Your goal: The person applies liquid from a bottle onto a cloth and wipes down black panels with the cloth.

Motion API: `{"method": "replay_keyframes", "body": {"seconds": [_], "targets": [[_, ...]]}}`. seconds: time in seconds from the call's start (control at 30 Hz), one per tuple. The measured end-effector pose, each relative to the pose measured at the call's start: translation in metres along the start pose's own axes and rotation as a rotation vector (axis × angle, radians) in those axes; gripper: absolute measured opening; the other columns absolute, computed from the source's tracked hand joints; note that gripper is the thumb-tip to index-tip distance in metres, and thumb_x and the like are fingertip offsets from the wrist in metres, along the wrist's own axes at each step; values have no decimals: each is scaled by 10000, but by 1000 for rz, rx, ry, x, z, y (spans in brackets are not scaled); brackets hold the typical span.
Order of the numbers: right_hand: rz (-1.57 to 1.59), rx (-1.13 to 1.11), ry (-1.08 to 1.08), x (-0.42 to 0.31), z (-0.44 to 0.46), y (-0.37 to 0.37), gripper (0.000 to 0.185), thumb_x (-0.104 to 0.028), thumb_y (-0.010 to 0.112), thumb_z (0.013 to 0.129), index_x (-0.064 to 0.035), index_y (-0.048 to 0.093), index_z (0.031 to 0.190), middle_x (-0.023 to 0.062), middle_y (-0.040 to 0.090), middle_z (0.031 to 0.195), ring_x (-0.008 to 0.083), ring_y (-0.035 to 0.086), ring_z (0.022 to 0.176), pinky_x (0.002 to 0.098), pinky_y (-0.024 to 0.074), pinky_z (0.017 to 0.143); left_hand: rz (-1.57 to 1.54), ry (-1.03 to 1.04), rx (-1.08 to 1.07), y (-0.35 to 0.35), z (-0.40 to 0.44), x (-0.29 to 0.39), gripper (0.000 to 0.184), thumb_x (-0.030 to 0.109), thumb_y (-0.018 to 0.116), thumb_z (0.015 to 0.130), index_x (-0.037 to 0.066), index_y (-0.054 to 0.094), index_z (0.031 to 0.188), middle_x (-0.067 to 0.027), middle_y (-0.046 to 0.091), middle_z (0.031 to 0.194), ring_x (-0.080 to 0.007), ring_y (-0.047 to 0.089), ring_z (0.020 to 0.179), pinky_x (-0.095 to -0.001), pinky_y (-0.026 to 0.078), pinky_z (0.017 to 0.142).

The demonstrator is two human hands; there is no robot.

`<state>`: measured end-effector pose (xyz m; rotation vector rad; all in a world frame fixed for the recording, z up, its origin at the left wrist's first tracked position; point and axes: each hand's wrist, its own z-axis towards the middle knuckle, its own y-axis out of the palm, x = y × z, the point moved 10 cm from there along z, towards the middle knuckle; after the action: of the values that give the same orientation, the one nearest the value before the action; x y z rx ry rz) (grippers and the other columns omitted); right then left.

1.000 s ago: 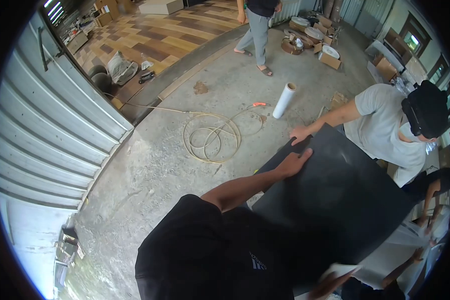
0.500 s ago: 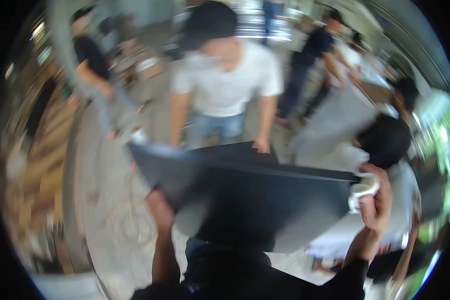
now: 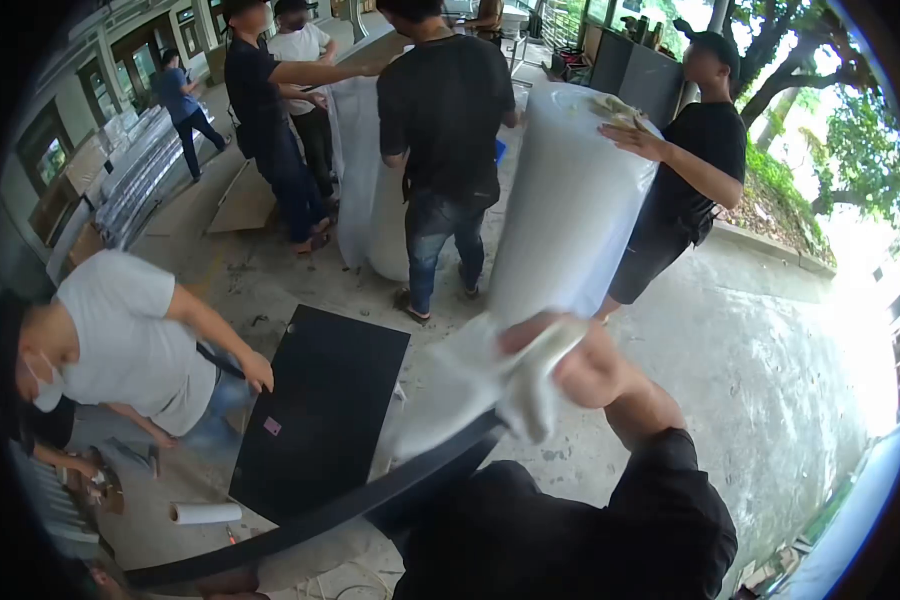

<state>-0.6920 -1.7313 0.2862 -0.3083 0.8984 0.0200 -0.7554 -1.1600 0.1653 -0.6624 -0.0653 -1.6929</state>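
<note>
My right hand [image 3: 585, 365] is closed on a crumpled white cloth-like piece [image 3: 530, 400], blurred by motion, with a pale loose part trailing to the left. Just below it is the upper corner of a long black panel [image 3: 340, 510], seen nearly edge-on and slanting down to the lower left. Only a dim part of my left hand [image 3: 235, 582] shows, at the panel's lower edge near the bottom of the view; its fingers are hidden. Beyond lies another black panel [image 3: 320, 410] with a small pink label, a co-worker's hand [image 3: 258, 372] at its edge.
A co-worker in a white shirt [image 3: 130, 330] bends at the left. A white roll [image 3: 205, 513] lies on the floor. Ahead, a person steadies a tall wrapped roll [image 3: 570, 200]. Several other people stand around pale sheeting [image 3: 350, 170] at the back.
My view has swung to the right. The panel has gone from broad-side to nearly edge-on and slanted. The white thing in my right hand now looks crumpled; before, it looked ring-shaped.
</note>
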Motion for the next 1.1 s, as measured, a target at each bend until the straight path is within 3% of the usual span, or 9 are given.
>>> {"method": "replay_keyframes", "body": {"seconds": [0.07,0.2,0.33,0.5,0.53,0.73,0.8,0.93,1.1], "targets": [[263,156,150,8,-21,-22,453,-334,511,1071,12,579,1356,175,672,1306,289,644,1220,430,523,1017,50,93,-8,-1,7,5,604,458,292,1131,4,481,780,-142,453,745,-274,372,619,-470,367,629],[-109,-400,-112,-14,-5,41,494,-345,588,1029,-80,549,1445,151,590,1443,364,556,1344,531,401,1174,241,414,-37,10,5,43,668,519,320,1113,10,456,702,-120,395,654,-264,324,555,-456,344,563],[-317,-416,-93,8,-13,91,641,-422,468,1074,-60,320,1581,212,603,1378,394,715,993,441,630,722,-178,194,-132,22,25,68,732,622,423,1055,28,423,627,-81,369,595,-226,279,499,-437,310,488],[-379,-347,-178,-5,15,141,690,-387,468,1076,92,282,1535,258,680,1099,394,722,785,446,606,636,-324,66,-226,55,28,146,846,739,512,951,-73,671,776,-117,569,604,-181,436,466,-428,427,459],[-432,-219,-270,-18,30,150,685,-360,534,1050,121,350,1501,196,676,916,273,710,690,373,595,539,-325,76,-227,58,30,155,846,739,512,951,-73,671,776,-117,569,604,-181,436,466,-428,427,459],[-290,-357,-307,-48,101,169,640,-333,543,1046,132,385,1456,207,652,991,287,698,690,377,589,553,-372,57,-227,81,35,189,889,778,486,923,-80,703,834,-104,611,634,-171,517,493,-383,455,467],[-446,-120,-442,-50,81,148,646,-369,546,1039,128,411,1430,196,657,994,296,704,716,386,596,566,-312,116,-223,81,42,174,873,783,488,918,-58,688,794,-86,583,609,-159,489,475,-379,431,450],[-486,-211,-51,71,7,93,646,-447,521,1036,61,461,1431,169,680,997,297,727,840,403,619,653,-271,115,-195,65,68,165,810,792,520,894,18,617,674,-40,457,528,-133,350,421,-350,319,408],[-459,-211,-45,104,-38,90,635,-473,520,1034,-1,444,1452,197,675,1051,375,708,872,440,603,730,-314,111,-236,66,70,180,767,754,580,898,25,575,659,-26,421,520,-139,304,424,-336,295,415]]}}
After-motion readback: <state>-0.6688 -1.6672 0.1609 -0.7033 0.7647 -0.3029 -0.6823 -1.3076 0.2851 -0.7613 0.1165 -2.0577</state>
